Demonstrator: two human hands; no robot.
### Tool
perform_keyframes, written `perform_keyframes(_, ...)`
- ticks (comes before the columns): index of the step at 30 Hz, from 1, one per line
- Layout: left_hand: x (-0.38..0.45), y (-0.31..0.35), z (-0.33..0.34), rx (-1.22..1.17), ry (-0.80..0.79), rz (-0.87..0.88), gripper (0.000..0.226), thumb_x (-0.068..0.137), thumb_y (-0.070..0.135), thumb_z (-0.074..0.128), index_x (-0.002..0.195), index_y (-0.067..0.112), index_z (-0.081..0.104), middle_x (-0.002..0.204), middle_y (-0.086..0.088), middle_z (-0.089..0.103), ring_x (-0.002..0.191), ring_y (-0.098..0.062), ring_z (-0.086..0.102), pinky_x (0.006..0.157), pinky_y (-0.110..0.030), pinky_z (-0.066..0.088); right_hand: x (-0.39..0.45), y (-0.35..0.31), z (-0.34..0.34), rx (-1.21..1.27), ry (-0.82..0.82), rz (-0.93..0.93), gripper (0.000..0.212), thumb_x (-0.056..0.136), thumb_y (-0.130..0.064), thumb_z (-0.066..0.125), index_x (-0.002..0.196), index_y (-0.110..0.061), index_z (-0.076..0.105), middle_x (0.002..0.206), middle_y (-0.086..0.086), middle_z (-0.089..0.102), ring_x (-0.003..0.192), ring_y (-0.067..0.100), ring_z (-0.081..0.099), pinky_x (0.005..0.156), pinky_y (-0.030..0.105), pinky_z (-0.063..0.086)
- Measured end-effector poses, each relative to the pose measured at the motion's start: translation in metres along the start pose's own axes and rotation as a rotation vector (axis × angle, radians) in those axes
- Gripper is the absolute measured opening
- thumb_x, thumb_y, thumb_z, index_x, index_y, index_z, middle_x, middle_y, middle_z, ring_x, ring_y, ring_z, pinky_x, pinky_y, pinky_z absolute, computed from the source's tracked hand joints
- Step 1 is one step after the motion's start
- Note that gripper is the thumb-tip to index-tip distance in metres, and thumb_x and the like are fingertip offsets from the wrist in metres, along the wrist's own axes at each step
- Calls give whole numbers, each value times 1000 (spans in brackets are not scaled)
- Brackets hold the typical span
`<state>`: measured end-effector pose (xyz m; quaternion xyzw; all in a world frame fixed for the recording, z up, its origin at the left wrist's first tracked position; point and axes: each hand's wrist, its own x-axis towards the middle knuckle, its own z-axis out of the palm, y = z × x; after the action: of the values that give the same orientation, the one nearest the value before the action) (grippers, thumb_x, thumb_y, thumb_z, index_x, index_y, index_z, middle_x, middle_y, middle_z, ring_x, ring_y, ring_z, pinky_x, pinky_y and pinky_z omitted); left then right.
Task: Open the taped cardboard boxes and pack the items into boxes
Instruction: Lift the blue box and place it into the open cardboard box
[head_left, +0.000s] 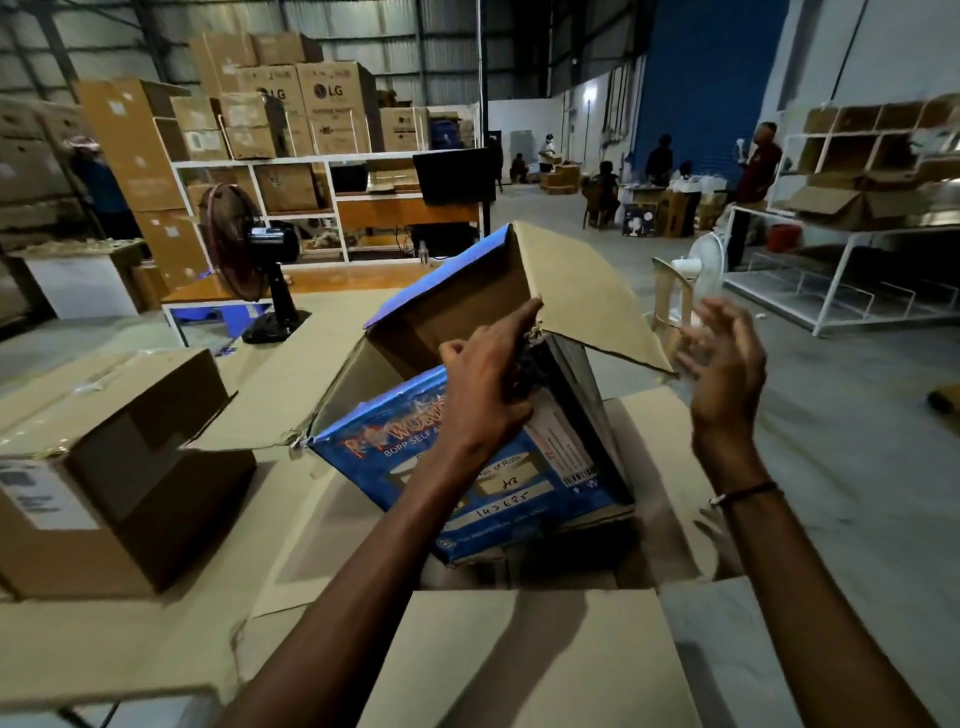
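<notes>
A blue printed cardboard box sits tilted inside a larger open brown carton in front of me, its top flaps standing up. My left hand reaches over the blue box's rim and grips something dark at the upper corner, index finger stretched along the flap's edge. My right hand hovers to the right of the raised flap, fingers spread and blurred, holding nothing. A closed brown box with a white label stands on the left.
Flattened cardboard sheets cover the work surface. A black pedestal fan stands behind on the left, a white fan and a chair to the right. Shelving with stacked cartons fills the back; several people work far off.
</notes>
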<state>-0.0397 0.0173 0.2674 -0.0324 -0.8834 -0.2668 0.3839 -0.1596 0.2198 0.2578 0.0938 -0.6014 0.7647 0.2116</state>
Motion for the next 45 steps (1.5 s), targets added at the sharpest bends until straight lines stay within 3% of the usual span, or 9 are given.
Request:
perform_keyframes(6, -9, 12, 23, 126, -95, 57, 105, 64, 1, 78, 158, 24, 38, 145, -2, 58, 126, -24, 51, 96, -45, 34, 31, -48, 22, -389, -371, -76, 31, 95, -31, 62, 122, -22, 72, 119, 0, 72, 102, 13, 66, 88, 36, 53)
perform_keyframes(11, -25, 16, 41, 191, -128, 106, 103, 66, 1, 77, 158, 25, 37, 143, -1, 59, 124, -24, 50, 90, -42, 32, 26, -32, 49, -781, -517, -48, 57, 85, -58, 68, 133, -28, 65, 144, 1, 60, 127, 23, 59, 102, 37, 49)
perform_keyframes(16, -39, 11, 54, 228, -171, 125, 104, 70, -1, 74, 161, 24, 30, 147, -1, 55, 124, -24, 48, 90, -39, 27, 24, -20, 56, -921, -521, 1, 78, 76, -61, 77, 141, -23, 58, 146, 11, 57, 126, 30, 60, 98, 47, 56)
perform_keyframes(21, -52, 6, 64, 267, -136, 197, 92, 77, 8, 80, 156, 23, 35, 151, -1, 52, 131, -22, 51, 91, -41, 32, 22, -18, 57, -903, -533, -121, 62, 79, -38, 77, 138, -24, 63, 124, 12, 71, 99, 26, 72, 85, 40, 62)
perform_keyframes(25, -58, -12, 55, 332, -83, 162, 79, 90, 50, 70, 157, 27, 36, 163, 4, 40, 141, -19, 47, 98, -45, 35, 16, -5, 54, -852, -511, -181, 54, 83, -28, 71, 136, -22, 66, 115, 11, 76, 98, 26, 74, 93, 38, 59)
perform_keyframes(31, -57, -63, -2, 342, -238, -95, 102, 69, 98, 52, 150, 36, 41, 155, 15, 47, 138, -12, 49, 107, -49, 41, 17, 13, 38, -866, -515, -186, 43, 90, -23, 66, 133, -20, 69, 129, 7, 71, 105, 26, 72, 95, 38, 56)
perform_keyframes(38, -25, -110, -46, 311, -506, -336, 104, 76, 97, 26, 146, 25, 52, 142, -7, 61, 121, -26, 61, 97, -40, 48, 14, 22, 26, -873, -502, -147, 49, 86, -20, 60, 135, -19, 68, 119, 11, 75, 87, 23, 71, 85, 34, 54)
perform_keyframes(40, -19, -116, -45, 375, -553, -337, 102, 79, 96, 24, 142, 23, 57, 136, -9, 64, 116, -28, 61, 97, -41, 46, 11, 22, 25, -873, -467, -151, 48, 87, -21, 60, 134, -20, 68, 118, 10, 75, 93, 25, 72, 91, 38, 57)
perform_keyframes(45, -21, -122, -39, 562, -667, -299, 102, 83, 94, 15, 148, 24, 50, 146, -13, 54, 136, -30, 43, 108, -50, 25, -2, 8, 29, -900, -451, -136, 47, 91, -16, 61, 137, -10, 61, 98, 19, 73, 91, 33, 68, 87, 44, 55)
